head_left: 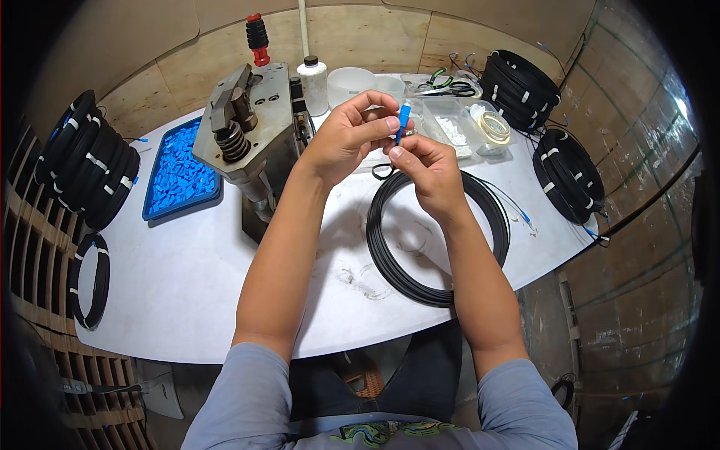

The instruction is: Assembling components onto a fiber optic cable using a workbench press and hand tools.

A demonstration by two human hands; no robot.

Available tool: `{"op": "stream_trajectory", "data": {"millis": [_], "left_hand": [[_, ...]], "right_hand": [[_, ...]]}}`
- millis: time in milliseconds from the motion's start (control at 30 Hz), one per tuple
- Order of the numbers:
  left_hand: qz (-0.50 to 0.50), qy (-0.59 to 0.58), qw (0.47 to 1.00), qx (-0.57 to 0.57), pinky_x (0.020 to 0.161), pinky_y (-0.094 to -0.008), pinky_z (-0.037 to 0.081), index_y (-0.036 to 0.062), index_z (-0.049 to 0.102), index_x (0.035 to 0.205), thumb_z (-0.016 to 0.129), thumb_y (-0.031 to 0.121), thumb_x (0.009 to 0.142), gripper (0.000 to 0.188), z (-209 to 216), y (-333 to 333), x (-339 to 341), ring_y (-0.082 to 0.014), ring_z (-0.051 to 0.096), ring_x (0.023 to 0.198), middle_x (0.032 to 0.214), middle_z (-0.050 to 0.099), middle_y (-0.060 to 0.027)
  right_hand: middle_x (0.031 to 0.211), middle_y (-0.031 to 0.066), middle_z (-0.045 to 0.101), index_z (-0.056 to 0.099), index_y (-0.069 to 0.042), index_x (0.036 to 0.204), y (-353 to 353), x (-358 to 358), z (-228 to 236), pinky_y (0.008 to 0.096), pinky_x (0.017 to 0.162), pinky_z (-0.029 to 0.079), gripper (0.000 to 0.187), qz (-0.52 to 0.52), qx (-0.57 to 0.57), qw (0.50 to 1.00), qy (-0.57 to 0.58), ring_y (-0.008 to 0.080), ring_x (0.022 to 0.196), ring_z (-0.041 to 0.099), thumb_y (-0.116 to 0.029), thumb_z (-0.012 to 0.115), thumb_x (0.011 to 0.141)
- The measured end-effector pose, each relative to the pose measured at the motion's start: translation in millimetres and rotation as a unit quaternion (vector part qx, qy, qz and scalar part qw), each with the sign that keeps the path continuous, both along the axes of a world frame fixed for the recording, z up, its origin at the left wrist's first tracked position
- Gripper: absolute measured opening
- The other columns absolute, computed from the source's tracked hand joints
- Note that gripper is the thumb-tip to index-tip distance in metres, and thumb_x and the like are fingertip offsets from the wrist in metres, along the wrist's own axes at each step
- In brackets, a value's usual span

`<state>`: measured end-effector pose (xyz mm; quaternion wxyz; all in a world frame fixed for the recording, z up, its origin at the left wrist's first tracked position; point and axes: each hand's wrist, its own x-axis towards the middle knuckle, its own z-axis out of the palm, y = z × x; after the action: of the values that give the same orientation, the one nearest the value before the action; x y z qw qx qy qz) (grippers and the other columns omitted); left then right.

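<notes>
Above the far middle of the white table, my left hand pinches a small blue fiber-optic connector between thumb and fingers. Just below it, my right hand is closed on the black cable at the connector's lower end. A short loop of that cable hangs beside my right fingertips. Under my right forearm lies a large coil of black cable, partly covered by the arm. A loose cable end with a blue tip sticks out to the coil's right.
A metal press stands left of my arms, beside a blue tray of blue connector parts. Coiled cables stack at the left edge, others at the right. Behind my hands are a white bottle, clear containers and tape rolls.
</notes>
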<state>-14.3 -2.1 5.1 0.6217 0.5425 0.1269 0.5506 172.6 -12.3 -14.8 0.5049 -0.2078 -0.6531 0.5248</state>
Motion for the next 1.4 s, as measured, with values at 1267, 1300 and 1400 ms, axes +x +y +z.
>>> {"op": "stream_trajectory", "data": {"millis": [1267,1300,1400], "left_hand": [[0.228,0.404,0.856,0.227,0.079,-0.0404,0.055,0.0003,0.075,0.099,0.069,0.028,0.095,0.029,-16,-69,49,-0.0286,0.072,0.084,0.09,0.075,-0.0176],[0.201,0.454,0.838,0.226,0.08,-0.039,0.055,0.0011,0.075,0.101,0.068,0.028,0.097,0.028,-23,-75,48,-0.0271,0.072,0.087,0.093,0.075,-0.0168],[0.132,0.533,0.786,0.284,0.078,-0.042,0.054,-0.0007,0.074,0.095,0.064,0.027,0.1,0.03,-46,-89,43,-0.0356,0.069,0.086,0.092,0.073,-0.0183]], "right_hand": [[0.08,0.0044,0.072,0.079,-0.01,0.09,-142,36,-66,0.0402,0.082,0.04,0.018,-0.201,0.281,0.87,-0.352,0.0225,0.089,0.063,-0.024,0.071,0.081],[0.081,0.004,0.071,0.08,-0.01,0.09,-143,38,-66,0.0402,0.082,0.04,0.018,-0.217,0.295,0.858,-0.36,0.0228,0.089,0.063,-0.024,0.071,0.08],[0.084,0.0029,0.07,0.081,-0.012,0.092,-148,44,-65,0.0406,0.083,0.04,0.02,-0.232,0.296,0.847,-0.375,0.0233,0.09,0.062,-0.024,0.073,0.078]]}}
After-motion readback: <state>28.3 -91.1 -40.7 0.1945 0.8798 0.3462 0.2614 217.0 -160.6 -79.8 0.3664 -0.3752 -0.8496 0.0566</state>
